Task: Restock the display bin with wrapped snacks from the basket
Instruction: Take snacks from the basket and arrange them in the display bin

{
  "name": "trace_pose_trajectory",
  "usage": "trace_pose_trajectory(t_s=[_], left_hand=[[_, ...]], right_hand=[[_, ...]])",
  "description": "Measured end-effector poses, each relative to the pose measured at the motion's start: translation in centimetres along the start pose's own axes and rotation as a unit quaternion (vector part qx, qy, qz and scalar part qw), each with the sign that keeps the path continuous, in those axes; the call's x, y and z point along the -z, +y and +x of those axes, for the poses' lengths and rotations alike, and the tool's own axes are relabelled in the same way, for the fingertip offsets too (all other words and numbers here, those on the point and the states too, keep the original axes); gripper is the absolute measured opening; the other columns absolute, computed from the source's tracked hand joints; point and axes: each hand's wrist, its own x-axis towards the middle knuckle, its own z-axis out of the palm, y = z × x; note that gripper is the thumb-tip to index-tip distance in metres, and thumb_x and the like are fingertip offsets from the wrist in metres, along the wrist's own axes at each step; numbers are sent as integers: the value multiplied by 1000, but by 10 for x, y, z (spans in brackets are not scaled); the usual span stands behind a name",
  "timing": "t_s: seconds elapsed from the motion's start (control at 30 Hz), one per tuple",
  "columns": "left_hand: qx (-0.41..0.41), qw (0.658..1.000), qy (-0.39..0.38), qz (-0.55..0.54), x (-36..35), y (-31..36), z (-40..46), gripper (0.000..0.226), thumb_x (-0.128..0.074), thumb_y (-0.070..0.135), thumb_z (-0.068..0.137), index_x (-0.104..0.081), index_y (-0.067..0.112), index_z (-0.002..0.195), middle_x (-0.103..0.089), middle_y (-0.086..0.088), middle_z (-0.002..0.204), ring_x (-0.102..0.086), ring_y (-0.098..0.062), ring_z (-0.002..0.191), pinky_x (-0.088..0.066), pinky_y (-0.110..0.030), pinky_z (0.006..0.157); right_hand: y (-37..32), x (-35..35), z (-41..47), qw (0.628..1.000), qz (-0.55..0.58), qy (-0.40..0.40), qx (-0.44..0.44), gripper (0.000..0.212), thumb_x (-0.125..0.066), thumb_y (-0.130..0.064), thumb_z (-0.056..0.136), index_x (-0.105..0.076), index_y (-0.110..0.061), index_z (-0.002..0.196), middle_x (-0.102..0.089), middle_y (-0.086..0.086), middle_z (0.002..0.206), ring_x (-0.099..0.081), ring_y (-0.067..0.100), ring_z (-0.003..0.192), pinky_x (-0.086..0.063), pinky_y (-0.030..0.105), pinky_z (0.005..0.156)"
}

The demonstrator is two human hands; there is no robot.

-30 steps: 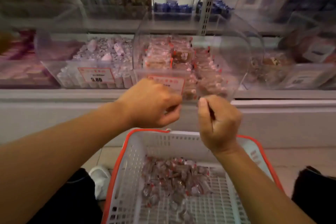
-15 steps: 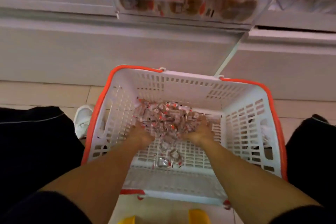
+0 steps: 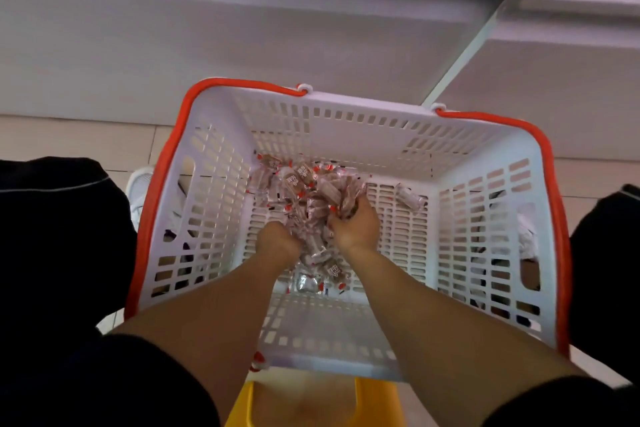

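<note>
A white plastic basket [image 3: 346,128] with an orange rim stands between my knees. On its floor lies a heap of wrapped snacks [image 3: 298,184], clear wrappers with red ends over brown pieces. My left hand [image 3: 277,243] is sunk into the near left of the heap, its fingers curled round several snacks. My right hand [image 3: 356,227] grips a bunch of snacks at the heap's right side. One stray snack [image 3: 410,199] lies apart at the right of the basket floor. The display bin is out of view.
The white base of the shelving [image 3: 242,38] rises just behind the basket. Tiled floor [image 3: 69,139] shows on the left with a white shoe [image 3: 138,184]. My dark trouser legs flank the basket. A yellow stool [image 3: 374,402] sits under me.
A second ago both hands were up at the display bin; they dropped into the basket, and since half a second ago they have drawn together and closed on snacks. The camera tilted further down.
</note>
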Motion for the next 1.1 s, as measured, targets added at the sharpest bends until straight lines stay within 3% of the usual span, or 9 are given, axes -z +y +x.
trace_pose_trajectory(t_s=[0.13, 0.27, 0.33, 0.43, 0.57, 0.63, 0.83, 1.0, 1.1], left_hand=[[34, 977, -40, -205, 5, 4, -2, 24, -65, 20, 94, -65, -1, 104, -71, -21, 97, -54, -20, 57, -39, -27, 48], [66, 942, -105, -311, 21, 7, -7, 8, -54, 12, 98, -60, 6, 97, -67, -10, 75, -61, -17, 53, -53, -28, 49], [62, 936, -137, -318, 28, 6, -11, 7, -56, 14, 96, -58, 11, 90, -60, -5, 66, -59, -17, 57, -54, -27, 51], [54, 898, -268, -344, 42, 6, -24, 9, -60, 16, 94, -56, 12, 87, -54, -2, 61, -52, -13, 54, -50, -27, 54], [14, 830, -388, -400, 68, 21, -50, 14, -60, 13, 95, -60, 5, 106, -64, -11, 88, -65, -23, 78, -57, -41, 74], [-28, 820, -413, -394, 89, 37, -68, 21, -57, 22, 98, -65, 10, 114, -69, -14, 109, -69, -30, 95, -58, -46, 78], [-189, 874, -356, -270, 186, 101, -139, 34, -51, 43, 96, -63, 14, 112, -75, -5, 95, -72, -18, 81, -61, -33, 71], [-287, 848, -386, -223, 253, 135, -214, 52, -51, 54, 85, -63, 18, 122, -70, -11, 113, -69, -26, 100, -58, -47, 84], [-320, 821, -422, -215, 279, 145, -252, 53, -52, 51, 86, -61, 14, 124, -68, -18, 118, -68, -33, 107, -59, -41, 78]], right_hand=[[-2, 14, -1, 996, 81, -17, -25, 23, -75, -18, 87, -66, -25, 108, -72, 0, 98, -69, 18, 81, -60, 38, 73], [-7, 39, -1, 959, 193, -153, -142, 24, -76, -3, 84, -63, -13, 102, -72, 10, 102, -74, 30, 84, -62, 48, 68], [-10, 56, -4, 944, 158, -230, -177, 26, -75, -1, 84, -63, 2, 107, -75, 16, 95, -75, 30, 78, -63, 43, 61], [-21, 82, -11, 928, 71, -324, -169, 34, -76, -4, 83, -59, 5, 111, -77, 12, 82, -76, 24, 73, -62, 33, 55], [-54, 115, -21, 918, 22, -386, -88, 34, -74, 5, 81, -68, -1, 114, -68, 17, 118, -73, 30, 97, -61, 43, 83], [-80, 133, -30, 917, 16, -398, -29, 38, -70, 10, 84, -67, -5, 119, -65, 15, 124, -70, 32, 104, -59, 46, 84], [-171, 202, -76, 905, 23, -404, 134, 31, -68, 7, 84, -64, -6, 113, -71, 18, 109, -70, 19, 86, -59, 26, 72], [-230, 259, -127, 891, 102, -373, 237, 29, -71, 12, 76, -60, -5, 98, -69, 16, 85, -72, 21, 76, -61, 30, 70], [-251, 283, -158, 894, 39, -281, 347, 31, -79, -1, 72, -64, -5, 99, -69, 13, 78, -67, 15, 67, -57, 25, 63]])
